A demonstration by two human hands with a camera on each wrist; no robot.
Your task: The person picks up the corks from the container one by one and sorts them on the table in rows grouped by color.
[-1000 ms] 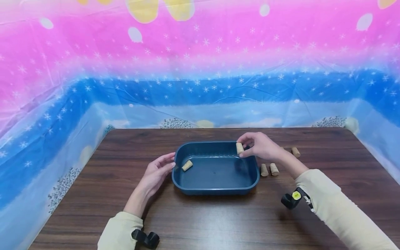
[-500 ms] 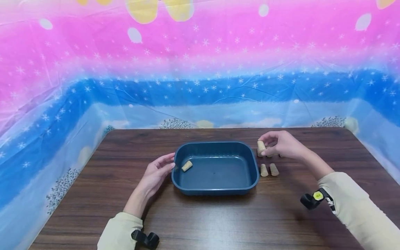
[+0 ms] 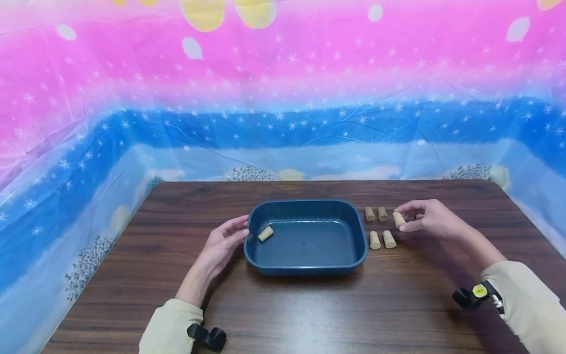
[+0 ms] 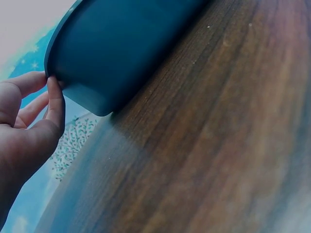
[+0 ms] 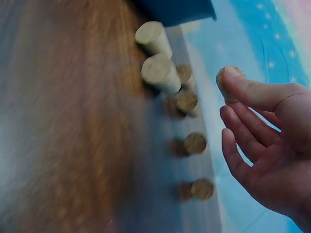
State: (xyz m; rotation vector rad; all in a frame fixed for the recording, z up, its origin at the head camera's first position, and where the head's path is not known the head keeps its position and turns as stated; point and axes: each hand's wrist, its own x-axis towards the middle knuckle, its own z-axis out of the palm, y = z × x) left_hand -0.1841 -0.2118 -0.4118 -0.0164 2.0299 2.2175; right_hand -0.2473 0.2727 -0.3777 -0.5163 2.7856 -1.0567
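Note:
A cork stopper [image 3: 398,220] is pinched between the thumb and fingertips of my right hand [image 3: 431,216], to the right of a deep dark-blue plastic tray [image 3: 305,269]. In the right wrist view the held cork [image 5: 222,85] shows beside the thumb, its lower end bare. My left hand [image 3: 221,246] grips the tray's left rim with thumb and index fingertips, as the left wrist view shows of the same hand [image 4: 34,121]. One cork [image 3: 265,234] lies on its side inside the tray near that rim.
Two corks, one of them this near cork [image 3: 375,240], stand right of the tray. Behind them is a row with this far cork [image 3: 369,214]; further corks, such as this one [image 5: 201,189], show in the right wrist view. A printed cloth [image 3: 283,128] hangs behind the wooden table [image 3: 283,314].
My right hand has carried the cork from over the tray's right end out to the right, past the far row of corks. The left hand keeps its place at the rim.

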